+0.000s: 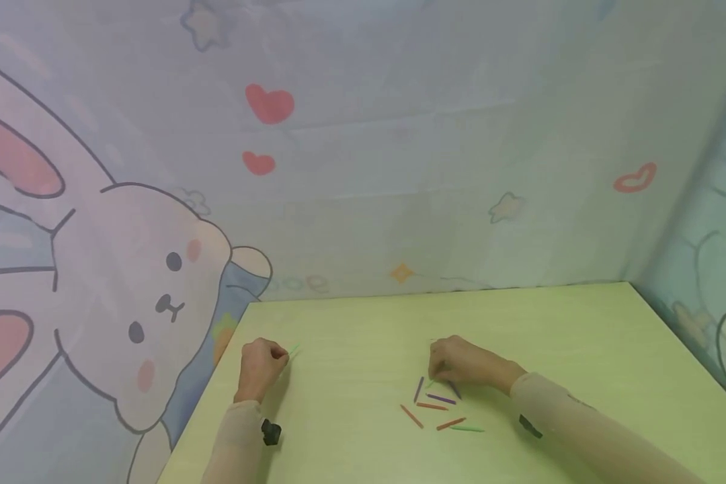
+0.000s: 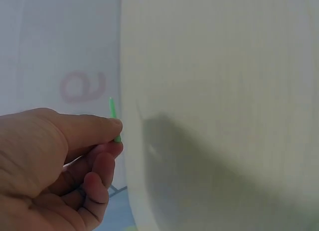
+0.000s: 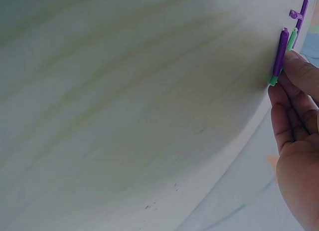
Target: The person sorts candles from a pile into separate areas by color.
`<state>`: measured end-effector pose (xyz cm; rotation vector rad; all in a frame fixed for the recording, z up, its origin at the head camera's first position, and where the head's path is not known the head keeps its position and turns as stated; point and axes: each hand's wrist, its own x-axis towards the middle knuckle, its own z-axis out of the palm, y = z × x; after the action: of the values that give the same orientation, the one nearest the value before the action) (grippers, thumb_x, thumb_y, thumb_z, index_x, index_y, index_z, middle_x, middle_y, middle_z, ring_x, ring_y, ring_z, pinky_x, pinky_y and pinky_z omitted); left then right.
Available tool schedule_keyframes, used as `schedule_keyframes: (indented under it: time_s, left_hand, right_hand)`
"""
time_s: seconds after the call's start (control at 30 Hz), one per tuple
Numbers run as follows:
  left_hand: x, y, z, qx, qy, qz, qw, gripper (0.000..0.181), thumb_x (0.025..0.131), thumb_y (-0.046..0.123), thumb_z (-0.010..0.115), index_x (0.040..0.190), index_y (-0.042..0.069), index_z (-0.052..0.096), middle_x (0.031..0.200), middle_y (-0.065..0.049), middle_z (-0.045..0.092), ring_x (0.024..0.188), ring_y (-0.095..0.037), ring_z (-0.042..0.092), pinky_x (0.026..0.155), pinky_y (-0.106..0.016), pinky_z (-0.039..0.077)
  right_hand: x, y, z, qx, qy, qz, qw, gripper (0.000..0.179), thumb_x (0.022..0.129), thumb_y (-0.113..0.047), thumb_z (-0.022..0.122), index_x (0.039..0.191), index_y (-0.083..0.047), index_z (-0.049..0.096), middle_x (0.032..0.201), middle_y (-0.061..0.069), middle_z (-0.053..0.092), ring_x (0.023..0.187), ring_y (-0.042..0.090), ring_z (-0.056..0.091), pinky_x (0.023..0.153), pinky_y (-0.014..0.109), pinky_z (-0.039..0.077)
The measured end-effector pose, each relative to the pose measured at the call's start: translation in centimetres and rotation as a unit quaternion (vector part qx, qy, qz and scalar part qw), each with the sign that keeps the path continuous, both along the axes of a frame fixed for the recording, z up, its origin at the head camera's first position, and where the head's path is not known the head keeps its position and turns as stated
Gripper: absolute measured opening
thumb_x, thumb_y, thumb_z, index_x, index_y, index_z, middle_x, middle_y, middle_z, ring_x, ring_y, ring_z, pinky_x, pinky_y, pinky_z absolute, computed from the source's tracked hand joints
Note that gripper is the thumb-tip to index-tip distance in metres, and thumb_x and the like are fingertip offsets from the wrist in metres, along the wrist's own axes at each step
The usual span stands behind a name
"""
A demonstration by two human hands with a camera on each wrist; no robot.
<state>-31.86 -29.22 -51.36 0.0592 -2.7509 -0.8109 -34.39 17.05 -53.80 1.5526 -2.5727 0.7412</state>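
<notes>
Near the left side of the table, my left hand [image 1: 261,368] pinches a thin green stick [image 2: 113,109] between thumb and forefinger, raised off the tabletop with its tip pointing up and away. My right hand [image 1: 460,361] is low over the far side of a small group of coloured sticks. Its thumb and fingertips hold another green stick [image 3: 293,40]. A purple stick [image 3: 280,54] lies close against that one, partly covering it in the right wrist view. Two more purple sticks [image 1: 441,398] [image 1: 419,389] lie just nearer and to the left.
Three orange sticks [image 1: 432,407] [image 1: 411,416] [image 1: 451,424] and a green stick [image 1: 468,428] lie in the near part of the group. The yellow-green table [image 1: 351,349] meets a printed cloth backdrop [image 1: 369,202] along its far edge.
</notes>
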Motion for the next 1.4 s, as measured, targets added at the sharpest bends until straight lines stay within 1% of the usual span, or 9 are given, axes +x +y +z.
schedule_keyframes:
  time_s: [0.17, 0.27, 0.57, 0.7, 0.87, 0.97, 1.1, 1.27, 1.4]
  left_hand:
    - [-0.3, -0.7, -1.7, 0.004, -0.029, 0.002, 0.9996, 0.011, 0.094, -0.002, 0.078, 0.089, 0.003, 0.087, 0.094, -0.015, 0.082, 0.089, -0.035, 0.079, 0.082, -0.051, 0.067]
    - [-0.5, -0.9, -2.3, 0.012, -0.034, 0.001, 0.9994, 0.011, 0.093, -0.001, 0.078, 0.089, 0.004, 0.087, 0.094, -0.014, 0.083, 0.094, -0.037, 0.079, 0.086, -0.054, 0.067]
    - [-0.2, -0.7, -2.2, 0.015, -0.029, 0.013, 0.9994, 0.01, 0.09, -0.001, 0.079, 0.087, 0.004, 0.086, 0.089, -0.012, 0.082, 0.089, -0.034, 0.079, 0.085, -0.052, 0.067]
    - [-0.1, -0.6, -2.1, 0.01, -0.024, 0.007, 0.9996, 0.008, 0.09, -0.002, 0.08, 0.089, 0.002, 0.086, 0.087, -0.011, 0.081, 0.086, -0.032, 0.078, 0.082, -0.051, 0.067]
    - [-0.2, -0.5, -2.2, 0.001, -0.011, -0.004, 0.9999, 0.004, 0.09, -0.002, 0.082, 0.092, -0.002, 0.085, 0.089, -0.013, 0.081, 0.086, -0.033, 0.078, 0.081, -0.05, 0.067]
    - [-0.1, -0.2, -2.3, -0.002, -0.001, -0.008, 1.0, 0.008, 0.089, -0.002, 0.085, 0.097, -0.004, 0.085, 0.094, -0.016, 0.082, 0.089, -0.035, 0.079, 0.081, -0.05, 0.067]
    - [0.2, 0.8, -2.2, 0.0, 0.009, -0.021, 0.9997, 0.018, 0.086, -0.001, 0.09, 0.103, -0.006, 0.084, 0.098, -0.018, 0.081, 0.093, -0.036, 0.078, 0.082, -0.051, 0.067]
    - [0.7, 3.0, -1.4, -0.011, 0.024, -0.05, 0.9984, 0.019, 0.086, 0.0, 0.091, 0.103, -0.005, 0.085, 0.095, -0.015, 0.08, 0.09, -0.031, 0.077, 0.081, -0.049, 0.066]
    - [1.2, 5.3, -0.4, -0.03, 0.049, -0.084, 0.9949, 0.018, 0.086, 0.003, 0.094, 0.101, -0.002, 0.085, 0.09, -0.011, 0.079, 0.083, -0.025, 0.074, 0.076, -0.044, 0.065]
  right_hand:
    - [-0.2, 0.0, -0.1, -0.004, 0.007, 0.01, 0.9999, 0.015, 0.09, -0.002, 0.091, 0.095, -0.016, 0.087, 0.092, -0.012, 0.074, 0.088, 0.001, 0.066, 0.086, 0.027, 0.061]
    - [-0.2, -0.1, -0.1, -0.004, 0.004, 0.009, 0.9999, 0.014, 0.09, -0.003, 0.091, 0.095, -0.016, 0.087, 0.092, -0.012, 0.073, 0.088, 0.001, 0.065, 0.085, 0.027, 0.061]
    - [-0.1, -0.1, -0.3, 0.001, -0.015, -0.001, 0.9999, 0.015, 0.091, -0.002, 0.09, 0.096, -0.016, 0.088, 0.094, -0.012, 0.074, 0.091, 0.001, 0.066, 0.088, 0.027, 0.061]
    - [-0.1, -0.1, -0.3, 0.001, -0.021, -0.006, 0.9998, 0.016, 0.091, -0.001, 0.09, 0.096, -0.016, 0.088, 0.094, -0.012, 0.075, 0.092, 0.002, 0.067, 0.089, 0.028, 0.062]
    - [-0.1, 0.2, -0.1, 0.0, -0.008, -0.018, 0.9998, 0.015, 0.093, -0.003, 0.089, 0.097, -0.017, 0.088, 0.095, -0.014, 0.074, 0.092, 0.002, 0.067, 0.088, 0.029, 0.061]
    - [-0.1, 0.3, 0.6, -0.004, -0.01, -0.039, 0.9992, 0.014, 0.095, -0.004, 0.087, 0.097, -0.018, 0.087, 0.095, -0.016, 0.072, 0.092, 0.002, 0.066, 0.087, 0.03, 0.061]
    - [-0.2, 0.4, 2.5, -0.017, -0.019, -0.053, 0.9983, 0.013, 0.098, -0.004, 0.085, 0.099, -0.016, 0.087, 0.098, -0.013, 0.072, 0.094, 0.006, 0.069, 0.089, 0.038, 0.064]
    - [-0.6, 0.1, 5.0, -0.019, -0.014, -0.053, 0.9983, 0.014, 0.097, -0.002, 0.085, 0.101, -0.016, 0.086, 0.101, -0.009, 0.074, 0.097, 0.011, 0.07, 0.09, 0.046, 0.064]
    - [-0.9, -0.1, 6.4, -0.018, -0.011, -0.054, 0.9983, 0.015, 0.099, -0.006, 0.084, 0.101, -0.02, 0.086, 0.102, -0.01, 0.074, 0.097, 0.011, 0.07, 0.089, 0.043, 0.064]
